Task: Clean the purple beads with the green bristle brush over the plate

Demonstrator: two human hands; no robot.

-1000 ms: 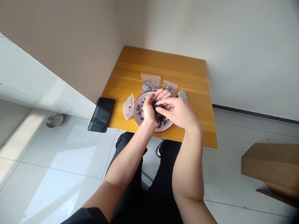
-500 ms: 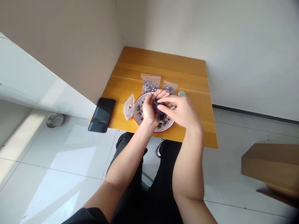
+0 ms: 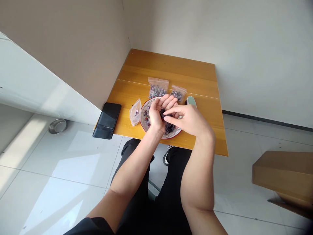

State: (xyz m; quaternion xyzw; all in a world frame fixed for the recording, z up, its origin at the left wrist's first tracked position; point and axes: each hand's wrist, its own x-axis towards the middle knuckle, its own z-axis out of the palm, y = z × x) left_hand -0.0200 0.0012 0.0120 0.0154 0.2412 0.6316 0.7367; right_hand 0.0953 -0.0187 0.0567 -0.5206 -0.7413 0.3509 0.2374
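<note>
My left hand (image 3: 160, 112) is cupped, palm up, over a red-rimmed plate (image 3: 144, 122) of mixed beads on the wooden table (image 3: 171, 70). A heap of dark purple beads (image 3: 163, 111) lies in that palm. My right hand (image 3: 189, 119) reaches in from the right, and its thumb and forefinger pinch at the dark beads in the left palm. What the fingertips hold is too small to make out.
Two clear zip bags of beads (image 3: 157, 87) (image 3: 178, 92) lie behind the plate and a third bag (image 3: 135, 112) lies to its left. A black phone (image 3: 107, 120) overhangs the table's left corner. A pale green object (image 3: 191, 100) sits right of the plate. A cardboard box (image 3: 283, 174) stands on the floor at right.
My right hand has shifted slightly right and down, its fingertips still working at the dark beads in my left palm. My left hand's fingers have opened a little.
</note>
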